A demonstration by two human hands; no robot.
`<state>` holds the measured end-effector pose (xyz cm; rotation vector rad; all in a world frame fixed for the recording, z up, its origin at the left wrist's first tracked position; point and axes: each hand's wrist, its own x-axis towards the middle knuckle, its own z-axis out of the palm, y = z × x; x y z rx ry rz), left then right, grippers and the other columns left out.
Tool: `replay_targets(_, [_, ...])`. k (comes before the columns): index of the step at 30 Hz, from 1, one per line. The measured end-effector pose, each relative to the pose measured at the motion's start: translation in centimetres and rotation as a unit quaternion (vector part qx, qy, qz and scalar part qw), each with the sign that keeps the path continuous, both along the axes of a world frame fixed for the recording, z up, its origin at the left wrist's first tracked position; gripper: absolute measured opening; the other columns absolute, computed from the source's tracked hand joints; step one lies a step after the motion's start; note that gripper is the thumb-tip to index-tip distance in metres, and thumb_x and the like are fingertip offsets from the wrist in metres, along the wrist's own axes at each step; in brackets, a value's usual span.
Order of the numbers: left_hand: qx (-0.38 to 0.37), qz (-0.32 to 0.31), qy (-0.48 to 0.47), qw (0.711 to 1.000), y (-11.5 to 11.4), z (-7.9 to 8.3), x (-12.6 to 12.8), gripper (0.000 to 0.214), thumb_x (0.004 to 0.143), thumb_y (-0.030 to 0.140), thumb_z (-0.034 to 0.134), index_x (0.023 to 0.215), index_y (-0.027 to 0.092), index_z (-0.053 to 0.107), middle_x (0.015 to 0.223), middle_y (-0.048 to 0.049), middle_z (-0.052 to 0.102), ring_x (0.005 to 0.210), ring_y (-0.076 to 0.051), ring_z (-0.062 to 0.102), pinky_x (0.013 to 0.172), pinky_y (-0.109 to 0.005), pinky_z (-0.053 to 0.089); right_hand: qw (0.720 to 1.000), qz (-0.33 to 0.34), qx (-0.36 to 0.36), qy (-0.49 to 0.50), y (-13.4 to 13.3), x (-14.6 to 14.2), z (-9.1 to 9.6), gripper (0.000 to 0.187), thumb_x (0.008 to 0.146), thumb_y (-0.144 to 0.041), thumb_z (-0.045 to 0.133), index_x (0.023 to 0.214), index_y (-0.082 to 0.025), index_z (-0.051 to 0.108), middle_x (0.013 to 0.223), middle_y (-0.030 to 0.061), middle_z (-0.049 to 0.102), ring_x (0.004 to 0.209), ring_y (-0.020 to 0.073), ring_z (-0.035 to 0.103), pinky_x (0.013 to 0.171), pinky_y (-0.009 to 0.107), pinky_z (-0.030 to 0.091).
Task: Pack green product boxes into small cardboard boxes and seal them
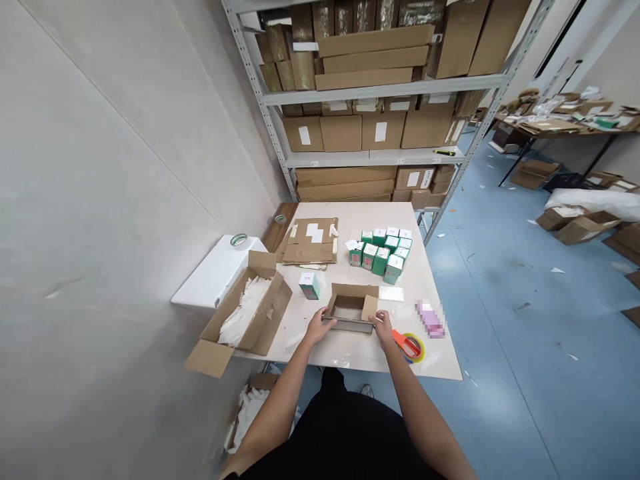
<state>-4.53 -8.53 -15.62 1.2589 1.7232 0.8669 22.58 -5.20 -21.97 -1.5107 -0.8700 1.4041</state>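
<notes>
A small brown cardboard box [347, 325] stands on the white table before me, its top flaps raised and its inside bare. My left hand [320, 325] grips the near left corner, thumb along the front edge. At the near right corner, my right hand [383, 325] has its fingers closed on the cardboard edge. One green-and-white carton [309, 286] stands alone, left of and beyond the box. Several more green cartons with white tops [381, 259] are grouped farther back on the right. Just right of my right hand lies an orange-handled tape dispenser [407, 345] with a yellow roll.
An open carton of white paper [245, 310] stands at the table's left edge, beside a white box [220, 270] carrying a tape roll. Flattened cardboard [311, 243] lies at the back left. A metal shelf [370, 158] of boxes rises behind the table [425, 280]. A blurred pink item [430, 319] lies right.
</notes>
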Motion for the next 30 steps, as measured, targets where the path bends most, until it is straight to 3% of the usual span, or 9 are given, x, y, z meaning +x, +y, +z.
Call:
replay_targets(6, [-0.011, -0.013, 0.033, 0.999, -0.1, -0.6, -0.2, 0.051, 0.078, 0.049, 0.080, 0.120, 0.022, 0.066, 0.133, -0.0124, 0.066, 0.121, -0.029, 0.064, 0.103, -0.040, 0.050, 0.997, 0.029, 0.063, -0.026, -0.9, 0.3, 1.0, 0.047, 0.077, -0.050, 0.062, 0.116, -0.024, 0.062, 0.134, 0.0121, 0.066, 0.109, 0.0257, 0.068, 0.092, 0.038, 0.055])
replay_targets(11, [-0.016, -0.001, 0.052, 0.998, 0.7, -0.3, 0.1, 0.041, 0.079, 0.047, 0.080, 0.110, 0.022, 0.070, 0.123, -0.0115, 0.068, 0.115, -0.027, 0.066, 0.100, -0.037, 0.051, 0.997, 0.071, 0.026, -0.007, -1.2, 1.0, 2.1, 0.056, 0.094, -0.064, 0.045, 0.127, -0.026, 0.066, 0.143, 0.0103, 0.064, 0.126, 0.0266, 0.062, 0.095, 0.038, 0.056])
replay_targets(13, [-0.020, 0.000, 0.077, 0.997, 1.1, -0.2, 0.5, 0.038, 0.082, 0.047, 0.078, 0.109, 0.021, 0.071, 0.119, -0.0115, 0.068, 0.112, -0.027, 0.066, 0.099, -0.037, 0.051, 0.996, 0.083, 0.022, -0.003, -1.2, 1.4, 2.3, 0.059, 0.093, -0.068, 0.048, 0.130, -0.027, 0.066, 0.145, 0.0096, 0.063, 0.128, 0.0265, 0.062, 0.097, 0.038, 0.055])
replay_targets(15, [-0.033, 0.006, 0.110, 0.993, 1.4, -0.1, 1.1, 0.038, 0.084, 0.049, 0.075, 0.110, 0.021, 0.071, 0.119, -0.0123, 0.068, 0.110, -0.028, 0.067, 0.098, -0.038, 0.050, 0.995, 0.090, 0.036, -0.012, -1.2, 1.5, 2.3, 0.062, 0.086, -0.067, 0.063, 0.134, -0.028, 0.065, 0.147, 0.0095, 0.062, 0.129, 0.0274, 0.062, 0.100, 0.039, 0.055])
replay_targets(18, [-0.065, 0.034, 0.157, 0.985, 1.6, 0.0, 2.1, 0.056, 0.085, 0.052, 0.073, 0.131, 0.022, 0.065, 0.126, -0.0146, 0.066, 0.115, -0.032, 0.065, 0.098, -0.041, 0.049, 0.994, 0.092, 0.060, -0.019, -1.5, 1.1, 1.6, 0.074, 0.077, -0.061, 0.076, 0.142, -0.028, 0.059, 0.144, 0.0112, 0.062, 0.127, 0.0294, 0.062, 0.103, 0.044, 0.054])
replay_targets(21, [-0.078, 0.067, 0.174, 0.979, 1.8, 0.3, 2.8, 0.087, 0.084, 0.052, 0.074, 0.158, 0.023, 0.040, 0.137, -0.0169, 0.062, 0.123, -0.035, 0.063, 0.100, -0.043, 0.047, 0.993, 0.064, 0.086, -0.040, -1.9, 0.2, 0.6, 0.081, 0.080, -0.059, 0.071, 0.151, -0.027, 0.050, 0.143, 0.0132, 0.061, 0.129, 0.0295, 0.061, 0.106, 0.048, 0.053])
replay_targets(24, [-0.062, 0.070, 0.181, 0.979, 2.4, 0.9, 2.9, 0.105, 0.079, 0.050, 0.080, 0.165, 0.025, 0.025, 0.152, -0.0192, 0.051, 0.132, -0.038, 0.058, 0.102, -0.044, 0.047, 0.993, 0.041, 0.092, -0.069, -1.8, -0.4, -0.3, 0.089, 0.081, -0.056, 0.066, 0.160, -0.027, 0.037, 0.146, 0.0133, 0.057, 0.130, 0.0279, 0.060, 0.108, 0.049, 0.051])
replay_targets(28, [0.007, 0.000, 0.205, 0.979, 4.5, 2.1, 2.7, 0.113, 0.066, 0.037, 0.092, 0.162, 0.033, 0.033, 0.173, -0.0151, 0.021, 0.146, -0.043, 0.042, 0.108, -0.047, 0.045, 0.992, 0.059, 0.084, -0.078, -1.4, -0.2, -0.7, 0.097, 0.080, -0.050, 0.065, 0.166, -0.027, 0.026, 0.147, 0.0131, 0.055, 0.129, 0.0277, 0.061, 0.111, 0.049, 0.048])
replay_targets(30, [0.032, -0.041, 0.215, 0.975, 5.4, 2.3, 2.7, 0.107, 0.063, 0.033, 0.095, 0.157, 0.033, 0.043, 0.175, -0.0125, 0.014, 0.149, -0.045, 0.036, 0.112, -0.049, 0.043, 0.991, 0.063, 0.082, -0.081, -1.2, -0.1, -0.7, 0.098, 0.080, -0.048, 0.065, 0.167, -0.027, 0.024, 0.148, 0.0133, 0.054, 0.128, 0.0279, 0.061, 0.112, 0.049, 0.047])
